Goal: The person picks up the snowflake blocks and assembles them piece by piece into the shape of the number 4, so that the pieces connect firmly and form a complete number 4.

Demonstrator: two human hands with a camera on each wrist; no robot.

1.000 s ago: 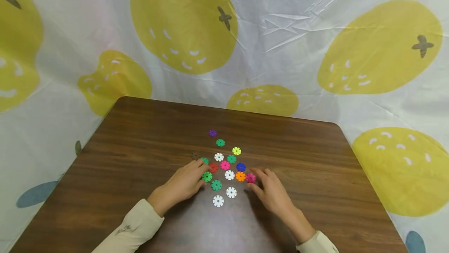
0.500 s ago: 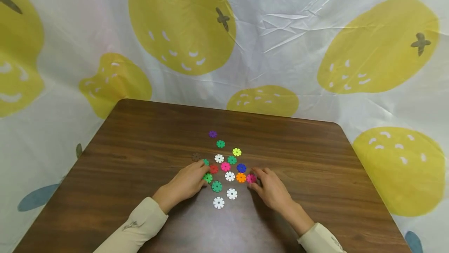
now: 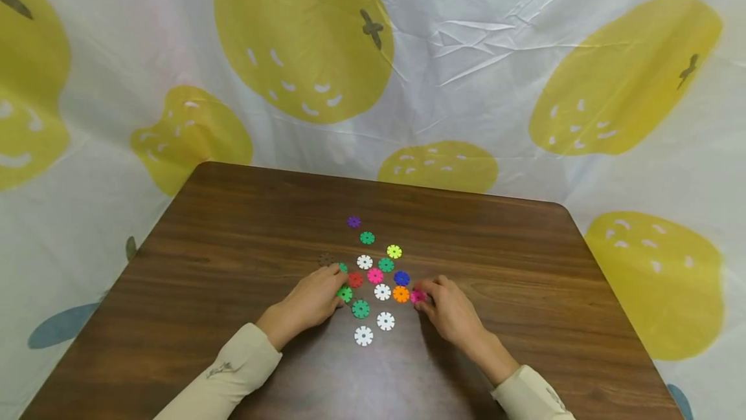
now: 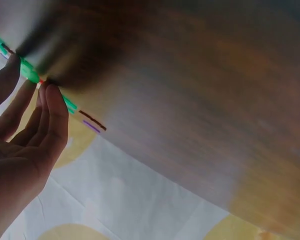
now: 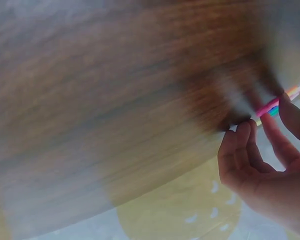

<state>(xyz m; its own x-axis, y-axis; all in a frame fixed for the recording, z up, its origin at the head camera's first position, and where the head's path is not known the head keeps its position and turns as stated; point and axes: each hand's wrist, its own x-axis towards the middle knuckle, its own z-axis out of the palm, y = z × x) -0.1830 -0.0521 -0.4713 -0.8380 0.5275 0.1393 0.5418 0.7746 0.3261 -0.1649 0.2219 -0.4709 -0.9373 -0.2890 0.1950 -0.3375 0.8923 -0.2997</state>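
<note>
While the left hand (image 3: 307,300) pinches a bright green disc (image 3: 346,294) between thumb and finger, the right hand (image 3: 456,318) pinches a magenta disc (image 3: 418,296) the same way, just beside an orange disc (image 3: 401,294). Both gripped discs are down on the brown counter (image 3: 501,245), with a white disc (image 3: 382,287) between them and a darker green disc (image 3: 361,303) near the left thumb. Toward the far edge, a purple disc (image 3: 353,219) lies well apart from both hands.
</note>
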